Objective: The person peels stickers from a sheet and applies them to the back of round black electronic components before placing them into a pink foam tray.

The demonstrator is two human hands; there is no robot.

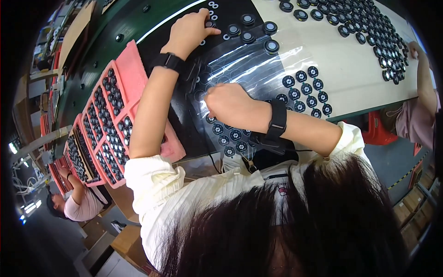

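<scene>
My left hand (189, 30) reaches far across the bench, its fingertips pinched on a small round black part (210, 23). Several like parts (248, 27) with pale centres lie just to its right. Closer to me, my right hand (228, 104) is curled into a fist with its knuckles down on a clear film sheet (251, 60) that carries rows of round outlines. What its fingers pinch is hidden beneath it. Flat black round pieces (307, 90) lie in rows to its right, and more (230, 138) lie below it. Both wrists wear black bands.
Pink foam trays (131, 69) filled with black round parts stand at the left. Many more black parts (364, 23) cover the tan benchtop at top right. A co-worker's arm (424, 78) rests at the right edge, and another person (76, 203) sits at lower left.
</scene>
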